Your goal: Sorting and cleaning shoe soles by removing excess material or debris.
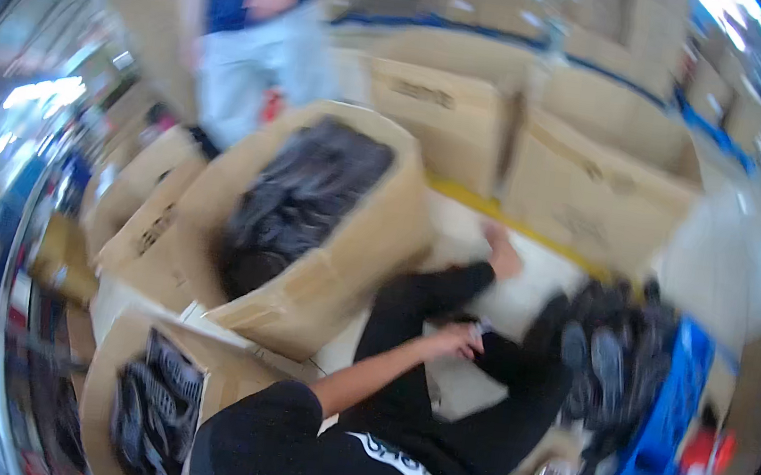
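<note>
Head view is blurred. One hand point(460, 339), at the end of a bare forearm coming from the lower left, is closed on a small pale item point(482, 327); which hand it is I cannot tell. Just under it lies black cloth point(434, 301) on a white surface point(526, 293). Left of the hand stands a big box point(354, 263) with dark things inside; right of it, dark items fill a blue crate point(680, 388).

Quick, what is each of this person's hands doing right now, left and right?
Left hand: closed on a small pale thing; what it is cannot be told through the blur.
Right hand: resting on the white surface, grip cannot be told.
</note>
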`<state>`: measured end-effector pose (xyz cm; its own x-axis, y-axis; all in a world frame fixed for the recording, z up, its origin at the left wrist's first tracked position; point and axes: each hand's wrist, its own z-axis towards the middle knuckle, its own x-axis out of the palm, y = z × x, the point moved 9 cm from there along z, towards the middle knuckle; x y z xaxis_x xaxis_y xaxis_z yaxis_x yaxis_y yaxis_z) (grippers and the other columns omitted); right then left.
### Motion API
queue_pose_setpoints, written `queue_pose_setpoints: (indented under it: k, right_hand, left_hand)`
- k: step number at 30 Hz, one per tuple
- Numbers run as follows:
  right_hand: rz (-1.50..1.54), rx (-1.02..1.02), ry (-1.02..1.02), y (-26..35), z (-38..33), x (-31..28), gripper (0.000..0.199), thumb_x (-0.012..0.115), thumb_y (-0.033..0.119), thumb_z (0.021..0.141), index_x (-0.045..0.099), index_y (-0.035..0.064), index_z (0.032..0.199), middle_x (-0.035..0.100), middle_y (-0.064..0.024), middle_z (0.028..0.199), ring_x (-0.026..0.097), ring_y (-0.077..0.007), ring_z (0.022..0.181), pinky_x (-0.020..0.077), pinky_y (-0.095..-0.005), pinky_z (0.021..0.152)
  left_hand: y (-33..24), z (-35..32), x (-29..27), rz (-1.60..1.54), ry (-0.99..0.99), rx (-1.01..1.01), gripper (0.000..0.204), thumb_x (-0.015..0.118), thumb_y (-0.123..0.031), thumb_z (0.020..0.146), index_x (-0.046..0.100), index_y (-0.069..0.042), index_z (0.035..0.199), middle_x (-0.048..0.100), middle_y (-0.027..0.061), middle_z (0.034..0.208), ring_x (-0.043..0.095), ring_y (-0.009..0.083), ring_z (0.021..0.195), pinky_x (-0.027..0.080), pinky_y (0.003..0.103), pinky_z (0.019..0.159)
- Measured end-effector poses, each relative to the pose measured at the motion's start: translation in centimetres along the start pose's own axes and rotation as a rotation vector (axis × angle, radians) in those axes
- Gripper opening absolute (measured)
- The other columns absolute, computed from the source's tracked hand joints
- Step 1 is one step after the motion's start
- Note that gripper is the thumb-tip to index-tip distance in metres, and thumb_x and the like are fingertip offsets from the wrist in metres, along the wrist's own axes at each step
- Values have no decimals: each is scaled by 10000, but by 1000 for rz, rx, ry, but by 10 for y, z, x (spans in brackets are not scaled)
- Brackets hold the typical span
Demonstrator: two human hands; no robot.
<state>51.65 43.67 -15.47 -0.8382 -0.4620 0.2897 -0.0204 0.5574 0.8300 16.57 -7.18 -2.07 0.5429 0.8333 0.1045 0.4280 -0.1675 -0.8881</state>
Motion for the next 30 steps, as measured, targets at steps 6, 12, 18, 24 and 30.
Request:
queue_pose_setpoints:
  k: [6,12,18,24,30]
  right_hand:
    - [-246,114,-90,-51,-148,112,272,414,271,946,508,63,799,583,-98,645,581,-189,503,448,-283,421]
    - [-565,-179,44,50,-198,227,459,438,374,977,563,41,686,535,-47,556,471,-110,473,394,-258,487]
    - [-358,-369,483,88,-216,359,431,439,336,985,539,-3,1231,590,-114,1153,565,-187,1025,443,-321,883]
    - [-454,-247,691,58,-227,446,370,535,361,949,625,22,1065,626,-67,844,519,-142,690,435,-297,627]
    - [-436,-100,795,35,-234,450,289,606,247,914,647,-8,1045,652,-57,861,554,-128,724,438,-265,620]
  left_hand:
    - [-46,-29,-27,-10,-126,-8,295,399,-278,978,597,-70,1045,646,91,1004,610,150,794,485,294,720]
    - [-101,-36,45,30,-16,108,199,475,-97,869,610,-28,998,657,88,961,609,150,774,486,283,715]
    - [-125,-46,177,-45,256,344,241,509,-251,923,653,-58,896,673,66,797,647,178,704,515,310,590]
    - [-67,-8,137,-265,211,419,243,407,-324,999,544,-124,997,486,-66,720,480,63,655,367,224,534]
    - [-16,-18,116,-201,175,206,342,389,-400,991,559,-114,1073,544,-36,790,522,77,704,408,230,574]
